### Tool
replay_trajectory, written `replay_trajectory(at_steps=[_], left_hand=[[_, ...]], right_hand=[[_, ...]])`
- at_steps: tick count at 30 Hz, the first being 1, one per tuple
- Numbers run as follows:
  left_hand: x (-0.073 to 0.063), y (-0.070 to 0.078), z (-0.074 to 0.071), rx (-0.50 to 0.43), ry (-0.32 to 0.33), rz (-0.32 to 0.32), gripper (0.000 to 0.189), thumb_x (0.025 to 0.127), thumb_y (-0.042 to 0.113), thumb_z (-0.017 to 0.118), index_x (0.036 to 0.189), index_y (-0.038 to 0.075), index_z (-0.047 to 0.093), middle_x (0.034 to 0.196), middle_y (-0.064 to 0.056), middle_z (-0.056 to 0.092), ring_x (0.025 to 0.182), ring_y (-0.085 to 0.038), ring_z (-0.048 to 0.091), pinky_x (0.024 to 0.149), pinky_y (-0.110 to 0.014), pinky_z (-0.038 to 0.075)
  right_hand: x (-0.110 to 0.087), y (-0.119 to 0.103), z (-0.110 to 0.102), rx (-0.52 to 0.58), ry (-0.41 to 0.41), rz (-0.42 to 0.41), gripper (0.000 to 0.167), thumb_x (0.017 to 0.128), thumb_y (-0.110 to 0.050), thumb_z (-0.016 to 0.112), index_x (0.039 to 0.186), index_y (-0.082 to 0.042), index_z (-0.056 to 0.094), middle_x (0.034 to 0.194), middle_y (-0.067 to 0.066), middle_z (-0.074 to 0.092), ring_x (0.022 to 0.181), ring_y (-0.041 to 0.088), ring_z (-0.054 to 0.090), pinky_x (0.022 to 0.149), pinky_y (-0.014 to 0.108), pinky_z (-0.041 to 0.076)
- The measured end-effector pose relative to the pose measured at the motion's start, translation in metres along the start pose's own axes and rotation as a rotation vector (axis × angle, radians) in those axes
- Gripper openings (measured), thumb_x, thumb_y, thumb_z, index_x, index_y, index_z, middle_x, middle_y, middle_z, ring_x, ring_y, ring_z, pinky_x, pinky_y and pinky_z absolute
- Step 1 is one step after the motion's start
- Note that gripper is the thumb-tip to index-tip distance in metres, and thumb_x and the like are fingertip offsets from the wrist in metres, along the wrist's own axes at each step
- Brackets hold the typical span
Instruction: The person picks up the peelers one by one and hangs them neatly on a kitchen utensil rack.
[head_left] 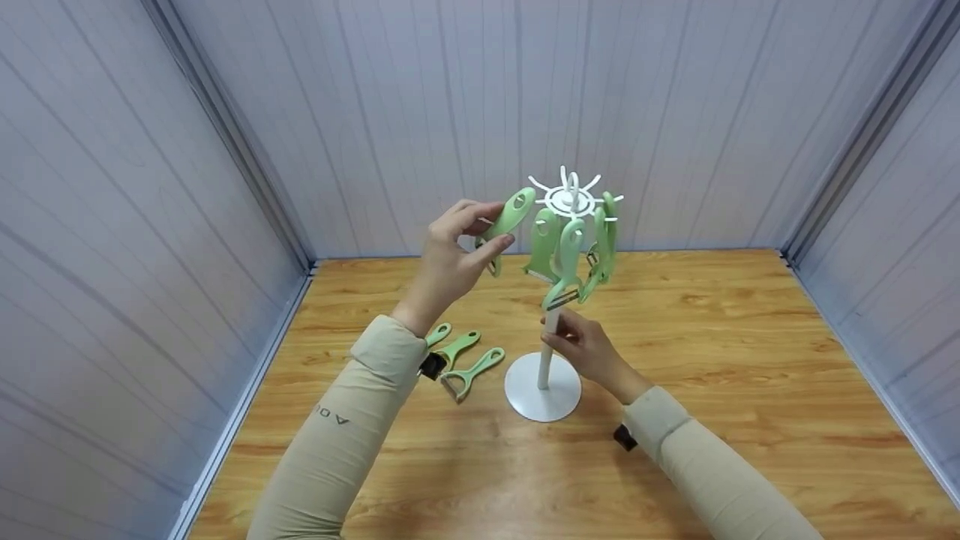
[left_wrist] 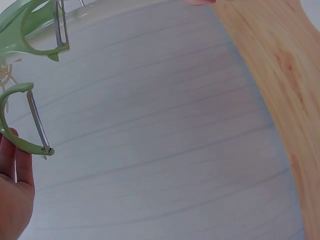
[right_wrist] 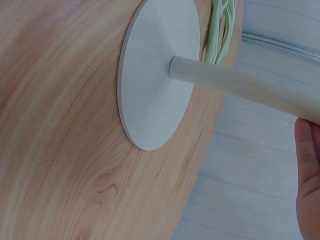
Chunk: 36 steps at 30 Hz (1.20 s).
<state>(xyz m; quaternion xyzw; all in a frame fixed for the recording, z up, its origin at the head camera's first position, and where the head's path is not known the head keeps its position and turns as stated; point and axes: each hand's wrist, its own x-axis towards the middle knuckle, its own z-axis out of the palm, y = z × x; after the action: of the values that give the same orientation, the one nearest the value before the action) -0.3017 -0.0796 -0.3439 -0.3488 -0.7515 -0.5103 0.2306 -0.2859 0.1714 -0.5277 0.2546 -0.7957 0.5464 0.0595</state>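
- Head view: a green peeler (head_left: 512,213) is grasped by the left hand (head_left: 454,247), the handle being pinched between thumb and fingers. The peeler is tilted, with its holed handle end raised just beside the white hook ring (head_left: 559,201); whether a hook is touched cannot be told.
- Head view: the upright pole (head_left: 545,367) of the stand is grasped by the right hand (head_left: 589,346), below the hanging peelers (head_left: 570,247), which are suspended from the hooks by their handle holes, blades downward.
- Head view: the round white base (head_left: 523,394) is seated on the wood-grain tabletop (head_left: 720,330). Three loose peelers (head_left: 486,362) are laid to the left of the base, partly covered by the left sleeve (head_left: 337,442).
- Left wrist view: the blade end of the grasped peeler is shown at the left edge, with the fingers placed against its curved frame. Part of another green peeler is seen above it.
- Right wrist view: the pole is shown rising from the base, with the right hand's fingers set against it at the right edge. Pale green handles are visible beyond the base.
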Motion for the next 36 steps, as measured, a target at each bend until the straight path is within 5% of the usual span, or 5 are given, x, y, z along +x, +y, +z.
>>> replay_trajectory(at_steps=[7,18,28,36], left_hand=[[-0.001,0.0,0.009,-0.028,-0.015,0.001,0.037,0.096,0.01,0.084,0.13,-0.004,0.074,0.116,-0.018,0.073,0.102,-0.029,0.074,0.093,-0.031,0.061],[-0.008,0.0,0.025,-0.053,0.031,0.033,0.037,0.093,0.009,0.087,0.124,-0.004,0.073,0.111,-0.018,0.075,0.093,-0.028,0.074,0.087,-0.029,0.061],[-0.014,0.006,0.04,-0.071,0.044,0.02,0.038,0.092,0.009,0.089,0.12,-0.005,0.069,0.107,-0.017,0.074,0.087,-0.022,0.069,0.084,-0.026,0.059],[-0.018,0.005,0.04,-0.069,0.051,0.038,0.041,0.091,0.011,0.09,0.122,-0.005,0.068,0.106,-0.016,0.074,0.089,-0.021,0.067,0.084,-0.029,0.059]], right_hand=[[0.0,0.001,0.001,0.001,0.004,-0.014,0.023,0.108,-0.006,0.067,0.128,0.005,0.066,0.109,0.019,0.076,0.1,0.011,0.072,0.087,0.02,0.061],[0.0,0.0,0.002,-0.043,0.01,0.022,0.031,0.109,-0.007,0.065,0.133,0.013,0.064,0.116,0.025,0.076,0.107,0.036,0.076,0.093,0.035,0.066],[0.002,0.001,-0.001,-0.072,0.016,0.025,0.026,0.108,-0.009,0.067,0.13,0.006,0.067,0.111,0.019,0.078,0.103,0.027,0.076,0.091,0.032,0.065],[0.002,-0.002,-0.003,-0.08,0.001,0.01,0.024,0.109,-0.009,0.066,0.128,0.005,0.066,0.109,0.019,0.077,0.102,0.028,0.076,0.09,0.031,0.065]])
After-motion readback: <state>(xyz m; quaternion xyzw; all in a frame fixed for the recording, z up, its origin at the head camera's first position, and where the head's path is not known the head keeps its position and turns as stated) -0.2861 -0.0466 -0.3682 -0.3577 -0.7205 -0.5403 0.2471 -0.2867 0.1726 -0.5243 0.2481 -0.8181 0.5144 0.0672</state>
